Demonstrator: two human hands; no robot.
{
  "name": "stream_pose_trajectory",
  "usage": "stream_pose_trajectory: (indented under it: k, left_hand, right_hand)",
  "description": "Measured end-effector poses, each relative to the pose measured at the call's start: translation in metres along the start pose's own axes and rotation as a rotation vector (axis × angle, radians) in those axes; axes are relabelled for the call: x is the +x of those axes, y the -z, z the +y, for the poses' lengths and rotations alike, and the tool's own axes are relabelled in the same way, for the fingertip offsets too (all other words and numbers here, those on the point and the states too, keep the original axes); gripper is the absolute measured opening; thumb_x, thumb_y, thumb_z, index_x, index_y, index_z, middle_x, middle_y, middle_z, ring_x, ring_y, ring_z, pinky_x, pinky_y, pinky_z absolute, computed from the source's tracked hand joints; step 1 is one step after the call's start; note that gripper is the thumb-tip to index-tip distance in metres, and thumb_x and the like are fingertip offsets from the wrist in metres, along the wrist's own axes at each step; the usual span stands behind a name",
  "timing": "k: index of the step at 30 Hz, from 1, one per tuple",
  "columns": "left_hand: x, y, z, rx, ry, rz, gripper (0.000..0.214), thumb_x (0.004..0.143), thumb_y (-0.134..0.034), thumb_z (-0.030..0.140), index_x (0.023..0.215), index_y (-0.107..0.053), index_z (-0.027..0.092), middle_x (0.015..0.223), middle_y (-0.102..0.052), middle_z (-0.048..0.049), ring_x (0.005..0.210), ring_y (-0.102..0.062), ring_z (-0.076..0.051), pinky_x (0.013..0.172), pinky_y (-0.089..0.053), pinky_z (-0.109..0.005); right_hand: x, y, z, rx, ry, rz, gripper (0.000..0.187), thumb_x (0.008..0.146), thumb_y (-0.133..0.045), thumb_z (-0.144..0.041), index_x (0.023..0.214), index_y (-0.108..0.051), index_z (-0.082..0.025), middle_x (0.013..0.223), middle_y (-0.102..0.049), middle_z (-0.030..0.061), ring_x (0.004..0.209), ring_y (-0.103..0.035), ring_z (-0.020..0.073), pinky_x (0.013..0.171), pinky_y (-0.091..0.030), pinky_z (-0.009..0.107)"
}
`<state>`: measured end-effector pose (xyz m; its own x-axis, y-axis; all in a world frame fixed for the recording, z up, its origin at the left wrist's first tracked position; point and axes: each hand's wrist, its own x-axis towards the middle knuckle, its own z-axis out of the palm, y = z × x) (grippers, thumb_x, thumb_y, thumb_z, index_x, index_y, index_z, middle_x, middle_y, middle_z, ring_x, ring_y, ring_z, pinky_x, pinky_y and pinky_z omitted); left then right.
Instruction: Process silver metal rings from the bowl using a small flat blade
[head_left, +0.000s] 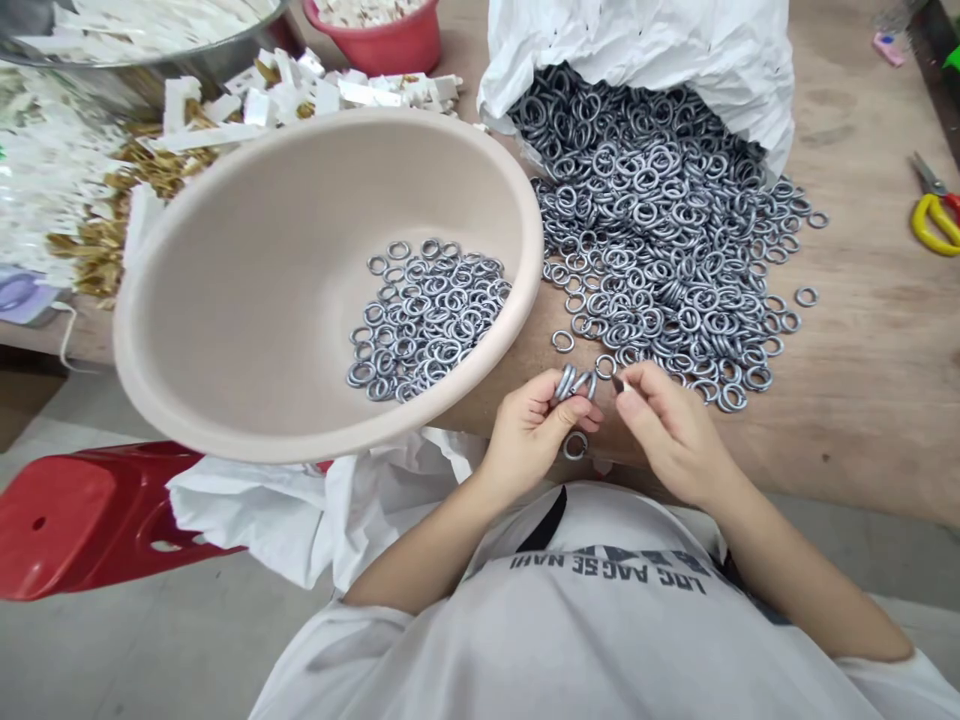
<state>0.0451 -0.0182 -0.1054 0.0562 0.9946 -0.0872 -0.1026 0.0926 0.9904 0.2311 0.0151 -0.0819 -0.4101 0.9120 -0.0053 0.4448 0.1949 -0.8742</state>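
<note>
From up at my head, I see my left hand (529, 430) pinching a few gray rings (568, 384), and my right hand (675, 435) just beside it, fingertips together on a small dark thing (618, 384). A big pile of rings (660, 240) spills from a white bag (645, 40) onto the table (877, 390), and more rings (435, 320) lie in the big bowl (247, 270) on my left

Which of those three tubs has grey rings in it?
The large beige basin: grey rings lie heaped inside it. The shiny metal bowl and the small red tub behind it hold whitish pieces instead.
</note>
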Motion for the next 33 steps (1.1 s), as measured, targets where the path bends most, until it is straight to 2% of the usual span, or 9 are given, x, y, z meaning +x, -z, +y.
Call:
stream_pose_trajectory:
  k: [4, 8, 12, 15, 19, 21, 23, 28, 33]
  left_hand:
    - [0.002, 0.003, 0.0, 0.112, -0.108, -0.004, 0.022, 0.093, -0.067, 0.039, 0.085, -0.067, 0.018, 0.077, -0.073, -0.0004, 0.071, -0.068, -0.014, 0.069, -0.053, -0.024]
    - [0.0, 0.004, -0.002, 0.165, -0.146, -0.01, 0.023, 0.093, -0.067, 0.038, 0.084, -0.068, 0.017, 0.076, -0.071, 0.0002, 0.072, -0.067, -0.014, 0.07, -0.052, -0.023]
    - [-0.006, 0.006, -0.002, 0.068, -0.122, -0.061, 0.02, 0.094, -0.066, 0.037, 0.089, -0.068, 0.017, 0.08, -0.073, -0.0022, 0.073, -0.068, -0.014, 0.071, -0.053, -0.024]
    - [-0.007, 0.012, -0.004, -0.028, -0.076, 0.002, 0.022, 0.093, -0.067, 0.04, 0.093, -0.067, 0.018, 0.082, -0.073, -0.0028, 0.072, -0.067, -0.013, 0.071, -0.055, -0.024]
    - [-0.003, 0.023, -0.013, -0.155, -0.032, 0.159, 0.027, 0.09, -0.07, 0.045, 0.096, -0.062, 0.019, 0.078, -0.068, 0.0003, 0.067, -0.062, -0.011, 0.069, -0.054, -0.023]
    - [-0.003, 0.028, -0.016, -0.142, -0.027, 0.184, 0.027, 0.087, -0.075, 0.042, 0.09, -0.061, 0.019, 0.072, -0.063, 0.0026, 0.064, -0.058, -0.01, 0.068, -0.052, -0.022]
    - [-0.005, 0.03, -0.017, -0.073, -0.015, 0.19, 0.027, 0.086, -0.075, 0.04, 0.083, -0.061, 0.017, 0.068, -0.059, 0.0031, 0.062, -0.055, -0.009, 0.066, -0.049, -0.021]
    - [-0.014, 0.026, -0.016, 0.115, 0.068, 0.169, 0.031, 0.092, -0.067, 0.045, 0.089, -0.07, 0.015, 0.075, -0.064, -0.0012, 0.068, -0.058, -0.011, 0.065, -0.047, -0.022]
    - [-0.016, 0.013, -0.014, 0.123, 0.107, 0.043, 0.031, 0.093, -0.066, 0.045, 0.103, -0.072, 0.016, 0.086, -0.067, -0.0034, 0.076, -0.06, -0.013, 0.07, -0.051, -0.023]
  right_hand:
    - [-0.01, 0.002, -0.007, -0.261, 0.166, -0.078, 0.033, 0.105, -0.042, -0.042, 0.085, -0.059, -0.021, 0.078, -0.061, 0.002, 0.072, -0.053, 0.0162, 0.066, -0.032, 0.031]
    - [-0.009, 0.001, -0.006, -0.326, 0.199, -0.092, 0.036, 0.105, -0.04, -0.042, 0.081, -0.057, -0.021, 0.075, -0.059, 0.0008, 0.069, -0.052, 0.0151, 0.063, -0.03, 0.03]
    - [-0.002, 0.003, 0.01, -0.332, 0.08, -0.023, 0.038, 0.106, -0.039, -0.044, 0.079, -0.054, -0.021, 0.072, -0.056, -0.0005, 0.067, -0.051, 0.0148, 0.063, -0.03, 0.029]
    - [-0.002, 0.0, 0.019, -0.376, 0.032, 0.03, 0.037, 0.105, -0.039, -0.047, 0.086, -0.058, -0.021, 0.078, -0.06, 0.0011, 0.071, -0.055, 0.0165, 0.063, -0.032, 0.029]
    - [-0.01, -0.018, 0.019, -0.551, 0.22, -0.183, 0.034, 0.097, -0.056, -0.055, 0.106, -0.064, -0.023, 0.095, -0.065, 0.004, 0.079, -0.062, 0.0196, 0.06, -0.029, 0.03]
    - [-0.013, -0.027, 0.017, -0.65, 0.241, -0.263, 0.032, 0.095, -0.06, -0.053, 0.108, -0.065, -0.025, 0.099, -0.065, 0.0038, 0.077, -0.063, 0.0192, 0.057, -0.026, 0.03]
    - [-0.012, -0.032, 0.016, -0.691, 0.203, -0.28, 0.028, 0.094, -0.064, -0.05, 0.105, -0.066, -0.024, 0.1, -0.066, 0.0037, 0.076, -0.064, 0.0194, 0.056, -0.025, 0.03]
    - [-0.002, -0.024, 0.021, -0.584, 0.062, -0.214, 0.028, 0.085, -0.078, -0.039, 0.102, -0.066, -0.02, 0.099, -0.07, 0.0053, 0.084, -0.066, 0.0232, 0.062, -0.034, 0.03]
    - [-0.001, -0.013, 0.025, -0.14, 0.064, 0.025, 0.015, 0.081, -0.081, -0.025, 0.083, -0.067, -0.021, 0.079, -0.068, -0.001, 0.075, -0.063, 0.0176, 0.065, -0.041, 0.029]
